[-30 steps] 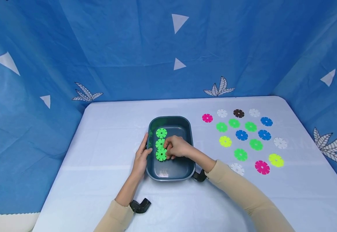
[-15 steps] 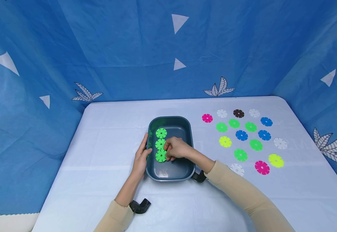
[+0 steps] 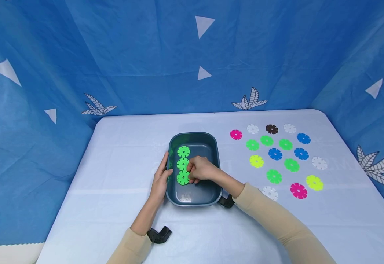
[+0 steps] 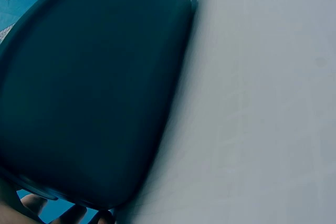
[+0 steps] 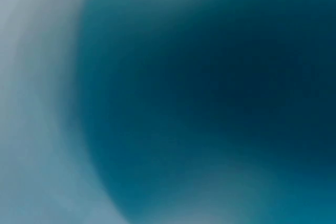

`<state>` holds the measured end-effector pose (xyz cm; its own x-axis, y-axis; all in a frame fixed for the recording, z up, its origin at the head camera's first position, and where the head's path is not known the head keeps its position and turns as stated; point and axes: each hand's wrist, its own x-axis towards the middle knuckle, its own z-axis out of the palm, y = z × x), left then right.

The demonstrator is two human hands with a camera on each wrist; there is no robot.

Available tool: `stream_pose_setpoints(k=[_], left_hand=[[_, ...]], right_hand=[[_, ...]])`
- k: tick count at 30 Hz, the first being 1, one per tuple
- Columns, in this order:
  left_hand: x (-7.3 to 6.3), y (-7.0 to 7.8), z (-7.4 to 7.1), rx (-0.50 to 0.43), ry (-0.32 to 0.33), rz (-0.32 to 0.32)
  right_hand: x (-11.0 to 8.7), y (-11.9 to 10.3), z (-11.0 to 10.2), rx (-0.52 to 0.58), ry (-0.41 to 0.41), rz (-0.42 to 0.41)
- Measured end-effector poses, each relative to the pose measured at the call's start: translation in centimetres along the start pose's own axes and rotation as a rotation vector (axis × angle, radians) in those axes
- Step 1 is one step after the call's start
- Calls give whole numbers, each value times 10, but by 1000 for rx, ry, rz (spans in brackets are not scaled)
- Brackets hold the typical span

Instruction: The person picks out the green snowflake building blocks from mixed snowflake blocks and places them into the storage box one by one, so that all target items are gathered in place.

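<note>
A dark blue-grey plastic bin [image 3: 192, 200] stands mid-table, with three green notched building discs in a column along its left side. My left hand [image 3: 160, 182] holds the bin's left wall, thumb over the rim and fingers along the outside; the left wrist view shows those fingertips [image 4: 71, 215] at the rim. Reaching inside, my right hand [image 3: 203, 168] pinches the right edge of the nearest green disc [image 3: 182, 177]. The middle disc [image 3: 182, 164] adjoins it, and the far disc [image 3: 183, 151] lies above. The right wrist view is badly blurred.
Several loose discs lie spread right of the bin, among them a pink disc [image 3: 236, 134], a brown disc [image 3: 272, 129], a blue disc [image 3: 275, 154] and a yellow disc [image 3: 315, 182]. A blue curtain [image 3: 145, 55] hangs behind the white table [image 3: 119, 161].
The nearest green disc, pinched in my right hand, has shifted slightly toward me, and the middle disc a little too. My left hand stays on the bin.
</note>
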<state>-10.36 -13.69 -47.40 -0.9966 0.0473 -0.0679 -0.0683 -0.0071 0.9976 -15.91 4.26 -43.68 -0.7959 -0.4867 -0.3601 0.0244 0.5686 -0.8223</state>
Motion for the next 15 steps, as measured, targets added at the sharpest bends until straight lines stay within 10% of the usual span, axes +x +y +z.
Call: stream_pose_setpoints(k=[15], left_hand=[[0, 0, 0, 10, 1, -3]], right_hand=[[-1, 1, -1, -11, 10, -20]])
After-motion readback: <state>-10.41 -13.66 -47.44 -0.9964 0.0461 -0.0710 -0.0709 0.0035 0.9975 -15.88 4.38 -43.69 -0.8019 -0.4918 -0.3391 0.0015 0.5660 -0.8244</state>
